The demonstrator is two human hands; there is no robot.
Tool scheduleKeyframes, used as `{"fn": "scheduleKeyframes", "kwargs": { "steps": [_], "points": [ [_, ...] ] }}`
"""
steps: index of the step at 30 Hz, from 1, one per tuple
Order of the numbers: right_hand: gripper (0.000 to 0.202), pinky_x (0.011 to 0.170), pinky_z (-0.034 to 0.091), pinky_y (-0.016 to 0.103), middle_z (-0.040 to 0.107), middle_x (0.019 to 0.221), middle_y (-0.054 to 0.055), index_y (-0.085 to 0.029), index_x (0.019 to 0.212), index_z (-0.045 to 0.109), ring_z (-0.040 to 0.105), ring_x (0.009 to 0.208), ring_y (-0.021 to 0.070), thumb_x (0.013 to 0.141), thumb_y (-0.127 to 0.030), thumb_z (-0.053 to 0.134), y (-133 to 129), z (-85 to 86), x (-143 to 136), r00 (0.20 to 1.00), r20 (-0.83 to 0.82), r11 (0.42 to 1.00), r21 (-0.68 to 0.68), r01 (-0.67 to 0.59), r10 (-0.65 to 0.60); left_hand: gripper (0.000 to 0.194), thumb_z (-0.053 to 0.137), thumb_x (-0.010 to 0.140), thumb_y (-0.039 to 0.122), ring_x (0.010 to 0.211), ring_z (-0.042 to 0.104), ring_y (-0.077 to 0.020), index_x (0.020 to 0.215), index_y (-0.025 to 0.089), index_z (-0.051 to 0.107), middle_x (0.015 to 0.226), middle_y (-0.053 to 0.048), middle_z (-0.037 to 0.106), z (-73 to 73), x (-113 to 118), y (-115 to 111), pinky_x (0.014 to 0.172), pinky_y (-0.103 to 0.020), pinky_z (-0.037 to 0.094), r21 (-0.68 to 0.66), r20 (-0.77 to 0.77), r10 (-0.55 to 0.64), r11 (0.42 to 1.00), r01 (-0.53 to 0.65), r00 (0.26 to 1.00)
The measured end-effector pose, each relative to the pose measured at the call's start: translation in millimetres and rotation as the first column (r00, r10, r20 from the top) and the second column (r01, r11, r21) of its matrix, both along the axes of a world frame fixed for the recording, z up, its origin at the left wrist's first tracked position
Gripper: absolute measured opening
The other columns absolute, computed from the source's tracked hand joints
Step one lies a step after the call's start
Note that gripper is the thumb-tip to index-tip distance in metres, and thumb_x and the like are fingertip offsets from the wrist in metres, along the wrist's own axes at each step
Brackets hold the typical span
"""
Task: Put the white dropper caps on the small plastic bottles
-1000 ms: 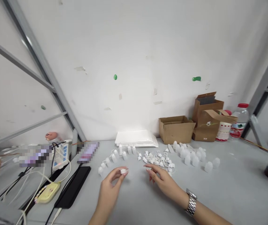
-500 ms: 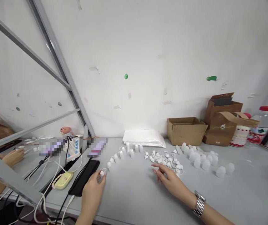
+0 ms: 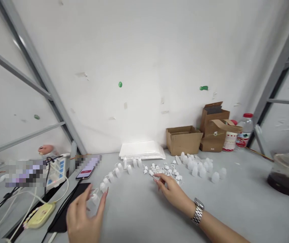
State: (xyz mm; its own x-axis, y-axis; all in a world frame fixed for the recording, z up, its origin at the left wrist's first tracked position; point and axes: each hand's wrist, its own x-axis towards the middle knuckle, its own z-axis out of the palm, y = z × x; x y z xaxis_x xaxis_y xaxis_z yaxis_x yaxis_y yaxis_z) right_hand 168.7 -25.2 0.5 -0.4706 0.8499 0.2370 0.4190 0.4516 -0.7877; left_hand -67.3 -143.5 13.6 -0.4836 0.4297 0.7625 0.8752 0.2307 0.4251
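Observation:
My left hand (image 3: 86, 212) is at the lower left with thumb and fingers spread on either side of a small translucent white bottle (image 3: 94, 199), which stands upright on the grey table. From there a curved row of similar capped bottles (image 3: 111, 177) runs back toward the paper stack. My right hand (image 3: 168, 187) reaches to the near edge of a pile of small white caps with loops (image 3: 163, 168). Its fingers are a little apart, and nothing shows between them. Uncapped frosted bottles (image 3: 202, 171) stand in a cluster to the right of the caps.
At the back are a stack of white sheets (image 3: 141, 149), an open cardboard box (image 3: 184, 141), a brown paper bag (image 3: 211, 138) and a red-capped bottle (image 3: 245, 130). A tub of dark liquid (image 3: 286, 182) stands far right. Phone (image 3: 86, 171), black pad (image 3: 69, 216) and cables lie left.
My left hand has opened from its pinch around the small capped bottle. My right hand has come closer to the cap pile. The view has swung right, bringing the tub into sight.

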Motion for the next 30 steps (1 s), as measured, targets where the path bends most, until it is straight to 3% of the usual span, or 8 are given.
{"fn": "scheduleKeyframes", "kwargs": {
  "steps": [2, 5, 8, 10, 13, 17, 21, 30],
  "points": [
    [0.033, 0.076, 0.038, 0.033, 0.062, 0.072, 0.002, -0.021, 0.104, 0.056, 0.054, 0.072, 0.0182, 0.087, -0.04, 0.035, 8.3, 1.9, 5.1, 0.996, -0.001, 0.993, 0.068, 0.095, -0.095, 0.037, 0.052, 0.075, 0.04, 0.084, 0.055, -0.0236, 0.106, 0.021, 0.054, 0.092, -0.008, 0.056, 5.0, 22.2, 11.2, 0.079, -0.037, 0.045, -0.051, 0.009, -0.255, 0.965, 0.256, 0.967],
    [0.03, 0.075, 0.036, 0.034, 0.063, 0.081, 0.006, -0.017, 0.102, 0.057, 0.055, 0.073, 0.0186, 0.086, -0.033, 0.038, 26.3, 5.1, 21.3, 0.955, 0.033, 0.934, 0.22, 0.282, -0.296, 0.027, 0.048, 0.077, 0.034, 0.077, 0.058, -0.0184, 0.1, 0.025, 0.057, 0.094, -0.004, 0.057, 9.1, 52.2, 43.3, 0.071, -0.032, 0.048, -0.313, 0.2, -0.521, 0.768, 0.558, 0.83],
    [0.026, 0.074, 0.032, 0.034, 0.062, 0.087, 0.008, -0.015, 0.098, 0.058, 0.054, 0.08, 0.0204, 0.085, -0.026, 0.039, 44.5, 10.1, 46.0, 0.835, 0.098, 0.791, 0.396, 0.467, -0.542, 0.025, 0.044, 0.079, 0.03, 0.075, 0.058, -0.0145, 0.101, 0.026, 0.057, 0.091, -0.002, 0.057, 10.3, 72.7, 84.7, 0.076, -0.03, 0.047, -0.374, 0.335, -0.654, 0.568, 0.733, 0.678],
    [0.025, 0.073, 0.029, 0.034, 0.061, 0.088, 0.009, -0.016, 0.095, 0.06, 0.053, 0.085, 0.0218, 0.085, -0.023, 0.038, 53.7, 13.1, 63.3, 0.715, 0.13, 0.674, 0.483, 0.56, -0.687, 0.026, 0.044, 0.079, 0.029, 0.072, 0.057, -0.0132, 0.101, 0.024, 0.057, 0.089, -0.002, 0.056, 8.0, 80.1, 110.7, 0.077, -0.03, 0.046, -0.361, 0.371, -0.699, 0.499, 0.788, 0.612],
    [0.022, 0.071, 0.026, 0.034, 0.061, 0.086, 0.009, -0.017, 0.087, 0.063, 0.051, 0.087, 0.0238, 0.085, -0.024, 0.042, 62.2, 14.3, 83.6, 0.548, 0.209, 0.56, 0.554, 0.616, -0.81, 0.028, 0.042, 0.079, 0.031, 0.066, 0.055, -0.0128, 0.101, 0.02, 0.055, 0.087, -0.003, 0.056, -2.4, 82.6, 137.9, 0.074, -0.031, 0.046, -0.31, 0.376, -0.699, 0.524, 0.793, 0.609],
    [0.023, 0.069, 0.025, 0.035, 0.059, 0.083, 0.01, -0.016, 0.081, 0.065, 0.051, 0.084, 0.0254, 0.083, -0.032, 0.048, 66.1, 10.4, 95.1, 0.436, 0.315, 0.534, 0.589, 0.607, -0.843, 0.031, 0.037, 0.081, 0.036, 0.065, 0.055, -0.0139, 0.101, 0.02, 0.054, 0.085, -0.003, 0.056, -20.6, 75.5, 146.8, 0.07, -0.031, 0.045, -0.261, 0.401, -0.635, 0.611, 0.747, 0.66],
    [0.029, 0.067, 0.026, 0.035, 0.058, 0.082, 0.012, -0.015, 0.078, 0.064, 0.051, 0.082, 0.0259, 0.083, -0.038, 0.048, 67.5, 3.8, 95.1, 0.414, 0.379, 0.56, 0.609, 0.562, -0.828, 0.029, 0.04, 0.08, 0.039, 0.066, 0.054, -0.014, 0.098, 0.021, 0.054, 0.084, -0.001, 0.054, -25.9, 69.4, 139.9, 0.071, -0.031, 0.045, -0.321, 0.412, -0.627, 0.579, 0.749, 0.661],
    [0.025, 0.065, 0.025, 0.034, 0.059, 0.08, 0.01, -0.016, 0.072, 0.065, 0.052, 0.08, 0.0233, 0.083, -0.028, 0.047, 73.5, -5.9, 94.4, 0.443, 0.388, 0.585, 0.616, 0.527, -0.808, 0.025, 0.045, 0.08, 0.035, 0.076, 0.055, -0.0159, 0.1, 0.023, 0.055, 0.089, -0.002, 0.054, -23.8, 74.2, 131.6, 0.073, -0.031, 0.045, -0.455, 0.3, -0.703, 0.488, 0.745, 0.644]
  ]
}}
